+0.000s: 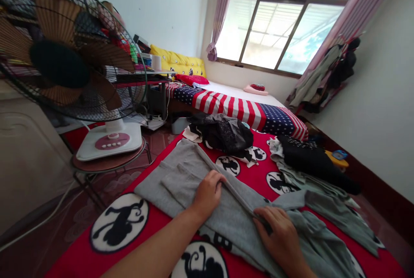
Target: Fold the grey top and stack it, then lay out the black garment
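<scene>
Across the red cloth (80,265), the grey garment (181,178) lies at lower centre of the frame, edge pinched by the left hand (208,194) and right hand (280,228), where uneven pulling could skew the fold

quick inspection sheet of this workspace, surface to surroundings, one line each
Surface: red cover with white printed circles, partly covered by clothes.
Job's things: grey garment, laid out with a long fold.
Clutter: dark clothes pile at the far end; black garment over others at right.
Hands: left hand and right hand both appear to pinch the fold.
Cables: white cable on the floor at left.
Surroundings: fan on a stool; bed and window beyond.
</scene>
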A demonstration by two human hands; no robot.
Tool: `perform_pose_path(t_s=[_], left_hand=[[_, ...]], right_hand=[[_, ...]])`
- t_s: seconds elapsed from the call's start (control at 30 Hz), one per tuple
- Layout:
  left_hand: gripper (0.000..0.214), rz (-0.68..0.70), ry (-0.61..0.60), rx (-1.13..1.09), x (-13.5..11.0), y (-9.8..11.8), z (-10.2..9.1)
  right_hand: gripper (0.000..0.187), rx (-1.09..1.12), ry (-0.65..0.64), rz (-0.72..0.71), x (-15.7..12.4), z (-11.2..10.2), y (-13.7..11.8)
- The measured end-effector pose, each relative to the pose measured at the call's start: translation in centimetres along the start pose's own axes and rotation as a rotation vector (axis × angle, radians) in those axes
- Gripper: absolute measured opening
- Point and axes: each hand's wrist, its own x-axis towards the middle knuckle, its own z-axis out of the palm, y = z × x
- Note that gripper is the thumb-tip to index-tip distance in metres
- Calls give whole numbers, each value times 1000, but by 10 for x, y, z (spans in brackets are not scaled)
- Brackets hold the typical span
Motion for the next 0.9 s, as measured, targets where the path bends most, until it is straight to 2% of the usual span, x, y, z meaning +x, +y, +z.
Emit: perform_pose_path(t_s=[0.13,0.3,0.43,0.53,0.67,0.9], left_hand=[[43,35,-66,264,13,-10,-10],[65,51,-187,504,62,-43,-43],[66,101,-269,657,101,-74,-77],[53,184,-340,727,115,-87,-95],[37,281,-380,780,120,-87,-113],[30,378,-372,828,112,-56,-153]], right_hand=[[8,2,3,1,0,2,5],[8,10,16,17,-3,4,6],[8,17,13,21,-4,5,8],[8,19,11,32,-5,6,10],[8,38,41,26,-5,6,11],[11,99,158,27,-9,0,11]])
